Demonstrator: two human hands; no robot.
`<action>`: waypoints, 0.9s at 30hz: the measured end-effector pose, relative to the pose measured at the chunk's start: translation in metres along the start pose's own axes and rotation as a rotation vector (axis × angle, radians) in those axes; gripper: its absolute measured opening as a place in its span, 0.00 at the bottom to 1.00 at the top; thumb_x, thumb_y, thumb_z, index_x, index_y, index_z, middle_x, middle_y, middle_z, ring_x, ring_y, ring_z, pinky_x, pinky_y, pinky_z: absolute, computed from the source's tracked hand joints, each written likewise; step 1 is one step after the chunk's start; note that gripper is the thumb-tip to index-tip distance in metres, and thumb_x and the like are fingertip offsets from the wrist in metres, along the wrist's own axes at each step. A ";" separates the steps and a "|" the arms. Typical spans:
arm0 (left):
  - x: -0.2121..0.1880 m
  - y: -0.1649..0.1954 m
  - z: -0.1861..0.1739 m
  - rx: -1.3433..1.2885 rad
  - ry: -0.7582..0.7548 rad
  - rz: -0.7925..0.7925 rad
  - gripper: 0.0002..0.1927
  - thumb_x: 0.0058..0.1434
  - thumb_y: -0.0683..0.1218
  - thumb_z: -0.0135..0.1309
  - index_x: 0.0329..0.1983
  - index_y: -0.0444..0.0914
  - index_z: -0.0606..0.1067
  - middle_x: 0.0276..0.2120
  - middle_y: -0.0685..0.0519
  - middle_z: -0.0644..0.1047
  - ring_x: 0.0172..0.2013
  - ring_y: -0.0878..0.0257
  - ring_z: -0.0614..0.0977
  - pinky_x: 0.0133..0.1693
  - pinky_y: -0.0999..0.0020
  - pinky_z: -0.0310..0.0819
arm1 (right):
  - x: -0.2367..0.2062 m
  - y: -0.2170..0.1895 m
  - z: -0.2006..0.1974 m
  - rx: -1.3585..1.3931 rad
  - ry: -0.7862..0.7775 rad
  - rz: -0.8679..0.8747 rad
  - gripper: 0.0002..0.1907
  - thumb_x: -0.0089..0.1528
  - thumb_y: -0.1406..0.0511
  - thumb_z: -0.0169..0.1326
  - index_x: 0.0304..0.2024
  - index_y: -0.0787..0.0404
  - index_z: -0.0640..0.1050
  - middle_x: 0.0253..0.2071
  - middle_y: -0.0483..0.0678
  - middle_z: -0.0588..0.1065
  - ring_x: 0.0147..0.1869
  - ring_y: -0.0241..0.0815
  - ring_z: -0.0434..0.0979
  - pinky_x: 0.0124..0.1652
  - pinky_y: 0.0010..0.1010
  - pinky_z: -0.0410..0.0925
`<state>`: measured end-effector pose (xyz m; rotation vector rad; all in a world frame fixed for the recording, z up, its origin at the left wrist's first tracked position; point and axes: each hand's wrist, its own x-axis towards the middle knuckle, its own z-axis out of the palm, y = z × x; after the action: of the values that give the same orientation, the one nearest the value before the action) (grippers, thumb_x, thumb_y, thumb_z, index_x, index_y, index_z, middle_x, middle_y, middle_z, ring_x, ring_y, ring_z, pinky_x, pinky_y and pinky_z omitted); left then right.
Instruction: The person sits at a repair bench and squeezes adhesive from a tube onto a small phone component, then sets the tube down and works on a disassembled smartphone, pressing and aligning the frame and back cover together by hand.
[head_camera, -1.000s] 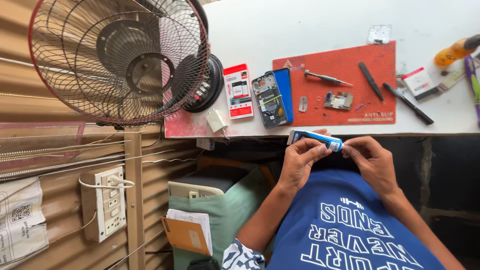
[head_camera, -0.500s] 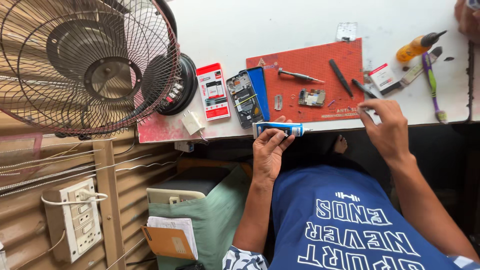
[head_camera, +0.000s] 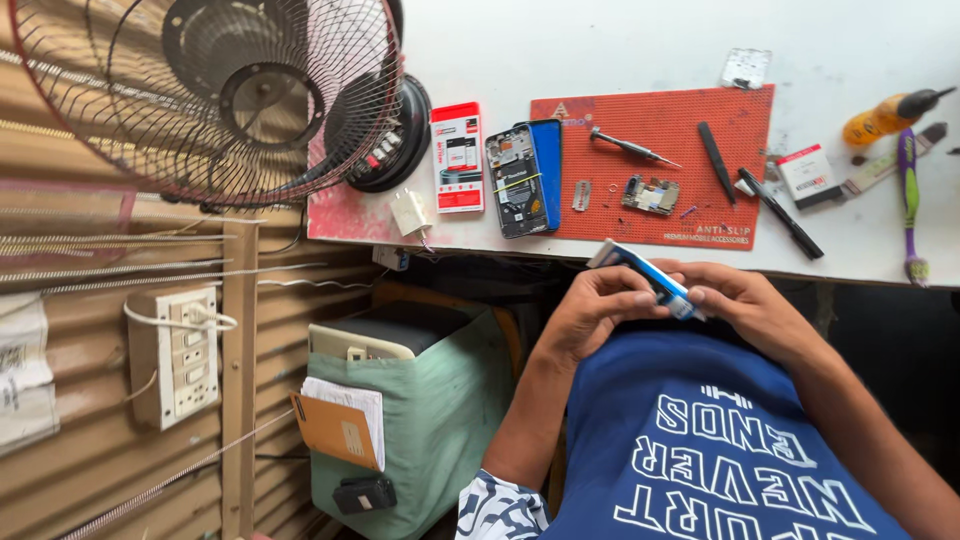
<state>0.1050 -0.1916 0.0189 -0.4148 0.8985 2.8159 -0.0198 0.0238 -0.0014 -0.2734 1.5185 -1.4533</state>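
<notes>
Standing at the far left, a big wire-caged fan (head_camera: 210, 100), its base resting on the corner of the white desk (head_camera: 600, 50). Spread across the middle of that desk, a red mat (head_camera: 690, 130), with an opened phone (head_camera: 515, 180) lying half on its left edge and a small screwdriver (head_camera: 625, 147) and a black pen (head_camera: 780, 212) farther right.

Below the desk edge, over the lap: left hand (head_camera: 595, 310) and right hand (head_camera: 750, 305) drawn together, both pinched on a small blue-and-white tube (head_camera: 648, 272). Left fingers wrapped round its lower middle, right fingertips closed on the end nearest the body.

Changed from half a second ago: right hand no longer up at the near edge of the mat, but back down on the tube, which was then held by the left alone. Probably means the reach to the desk is over and the two-handed work on the tube is taken up again.

Tube itself tilted, far end poking up just past the desk edge, near end between the two hands, touching both and clear of the mat.
</notes>
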 end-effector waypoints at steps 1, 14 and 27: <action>0.002 -0.001 0.001 -0.008 -0.017 0.019 0.04 0.65 0.36 0.62 0.39 0.28 0.80 0.67 0.34 0.70 0.58 0.49 0.80 0.58 0.54 0.79 | -0.001 0.004 0.001 0.095 -0.045 0.048 0.25 0.65 0.64 0.52 0.63 0.69 0.73 0.54 0.52 0.79 0.52 0.36 0.79 0.50 0.28 0.71; 0.002 -0.007 0.013 -0.011 0.073 0.314 0.05 0.66 0.38 0.63 0.44 0.34 0.82 0.46 0.45 0.80 0.45 0.60 0.83 0.46 0.68 0.81 | -0.043 0.012 -0.014 0.605 0.157 -0.373 0.29 0.63 0.76 0.57 0.67 0.68 0.69 0.59 0.65 0.74 0.60 0.56 0.78 0.58 0.47 0.73; -0.004 -0.008 0.052 0.149 0.121 0.373 0.04 0.67 0.35 0.62 0.44 0.31 0.80 0.39 0.45 0.82 0.43 0.60 0.85 0.45 0.68 0.81 | -0.076 -0.017 0.012 0.530 0.239 -0.742 0.21 0.77 0.54 0.51 0.57 0.67 0.70 0.56 0.69 0.76 0.62 0.61 0.79 0.61 0.46 0.75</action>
<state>0.0994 -0.1546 0.0562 -0.4399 1.3257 3.0477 0.0188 0.0670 0.0519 -0.3666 1.1879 -2.4887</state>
